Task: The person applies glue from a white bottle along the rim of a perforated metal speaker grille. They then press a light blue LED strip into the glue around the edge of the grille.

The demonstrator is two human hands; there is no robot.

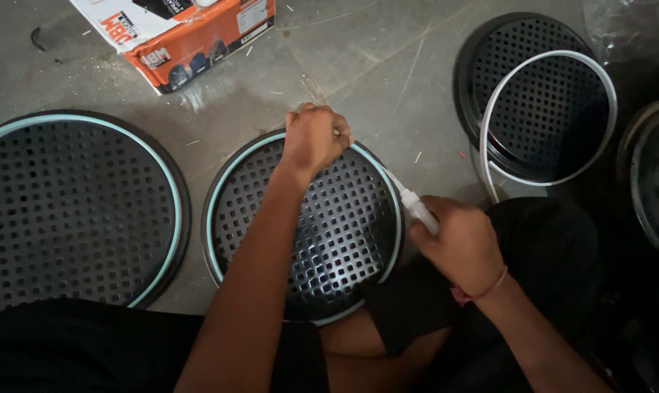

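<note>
An orange carton [177, 33] and finished grilles [68, 207] surround me. My left hand [313, 138] clenches the pale trim [214, 191] on the black perforated grille [322, 233]; my right hand [460, 244] grips a white tube [419, 207].

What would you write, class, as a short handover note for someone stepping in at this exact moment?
Left hand: closed on the far rim of the middle round black perforated grille, pressing its pale trim.
Right hand: gripping a white tube at the grille's right edge.
Done: the left round black grille wears a full pale ring.
Left: the stacked grille at upper right has only a loose white strip lying on it.
</note>
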